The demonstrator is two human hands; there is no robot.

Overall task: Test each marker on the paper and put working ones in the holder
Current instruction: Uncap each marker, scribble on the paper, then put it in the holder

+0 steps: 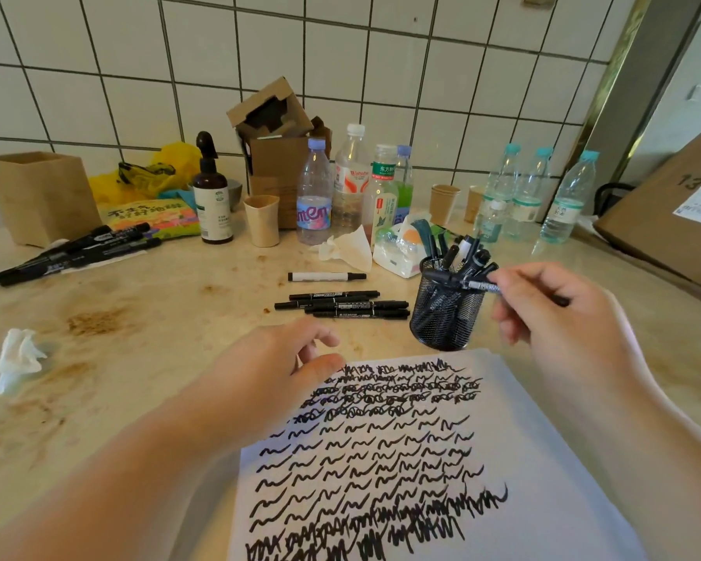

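Observation:
A white paper (543,459) covered with black scribbles lies in front of me. My right hand (551,313) grips a black marker (466,282) held level, its tip over the rim of the black mesh holder (446,317), which holds several markers. My left hand (284,366) hovers with relaxed fingers at the paper's top left corner, holding nothing. Several black markers (340,304) lie side by side left of the holder, with one white-barrelled marker (326,276) behind them. Another pile of black markers (73,253) lies at the far left.
Plastic bottles (314,196), paper cups (262,224), a brown spray bottle (212,196), cardboard boxes (276,127) and a tissue pack (397,253) crowd the back along the tiled wall. A wooden box (37,196) stands far left. A crumpled tissue (17,358) lies on the stained counter (138,317).

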